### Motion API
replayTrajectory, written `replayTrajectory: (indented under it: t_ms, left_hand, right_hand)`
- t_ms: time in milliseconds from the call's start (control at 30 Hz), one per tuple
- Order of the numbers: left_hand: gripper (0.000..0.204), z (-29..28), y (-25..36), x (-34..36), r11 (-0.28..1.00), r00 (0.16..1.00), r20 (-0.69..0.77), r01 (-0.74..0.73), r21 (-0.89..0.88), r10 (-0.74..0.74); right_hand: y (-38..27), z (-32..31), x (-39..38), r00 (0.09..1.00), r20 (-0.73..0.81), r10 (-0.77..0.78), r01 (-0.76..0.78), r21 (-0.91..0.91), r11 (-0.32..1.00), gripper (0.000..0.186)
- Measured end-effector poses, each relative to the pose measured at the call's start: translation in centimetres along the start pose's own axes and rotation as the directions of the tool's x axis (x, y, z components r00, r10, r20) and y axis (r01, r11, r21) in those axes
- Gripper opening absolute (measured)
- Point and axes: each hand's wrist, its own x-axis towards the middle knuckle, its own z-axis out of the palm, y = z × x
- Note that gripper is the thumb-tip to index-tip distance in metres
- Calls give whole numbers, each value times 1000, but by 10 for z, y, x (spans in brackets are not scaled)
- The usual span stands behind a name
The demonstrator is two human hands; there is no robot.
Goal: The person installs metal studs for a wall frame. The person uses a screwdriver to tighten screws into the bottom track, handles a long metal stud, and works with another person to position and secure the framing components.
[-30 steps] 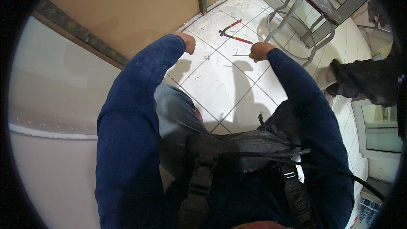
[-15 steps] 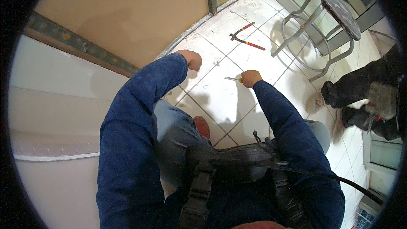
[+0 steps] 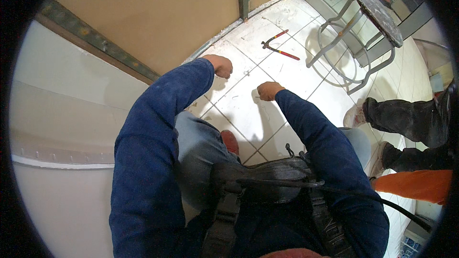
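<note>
Beyond both hands spread a white tiled floor [image 3: 267, 114] bearing a grey metal stool with a round speckled seat [image 3: 377, 12] off to the right, red-handled pliers [image 3: 278, 48] lying well ahead of the fingers, the left hand [image 3: 221, 65] fisted empty, the right hand [image 3: 268, 91] curled closed, its contents impossible to tell.

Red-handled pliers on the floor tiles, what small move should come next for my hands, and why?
Probably reach the right hand forward toward the red-handled pliers. They lie untouched on the white tiled floor beyond both fists, near the metal stool, and the right hand is nearer to them than the left hand.
</note>
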Motion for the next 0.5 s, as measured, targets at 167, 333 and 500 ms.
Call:
replayTrajectory:
  t_ms: [167,333,500]
  left_hand:
    - [47,-9,11,8,1000,1000,-26,-15,-7,15]
    - [37,-2,-3,24,989,977,-163,-132,60,141]
    - [36,-20,-7,40,938,893,-287,-335,87,346]
  right_hand:
    - [9,-1,-7,1000,-15,21,-21,-41,999,23]
    - [16,-13,-11,997,-48,65,-67,-42,997,25]
    - [55,-1,-8,964,-181,195,-190,41,981,25]
